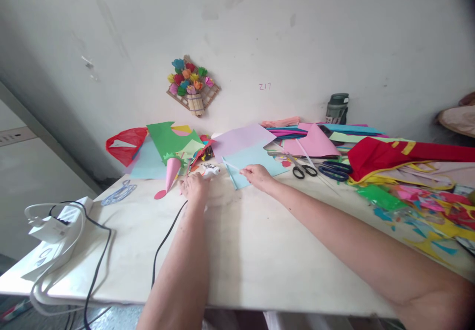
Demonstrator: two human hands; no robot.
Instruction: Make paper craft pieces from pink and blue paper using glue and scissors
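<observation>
The right hand pinches a white strip over blue paper. The left hand is just beside a glue gun, near a pink cone. Scissors lie on the table, between blue paper and red cloth.

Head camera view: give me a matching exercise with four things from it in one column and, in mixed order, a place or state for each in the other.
Column 1
1. Pink cone
2. Right hand
3. Dark bottle
4. Flower decoration

Column 2
A. Hanging on the wall
B. Pinching a pale strip
C. Left of the left hand, with green fringe at its wide end
D. Upright behind the stacked colored paper

Right pairs: 1-C, 2-B, 3-D, 4-A
</observation>
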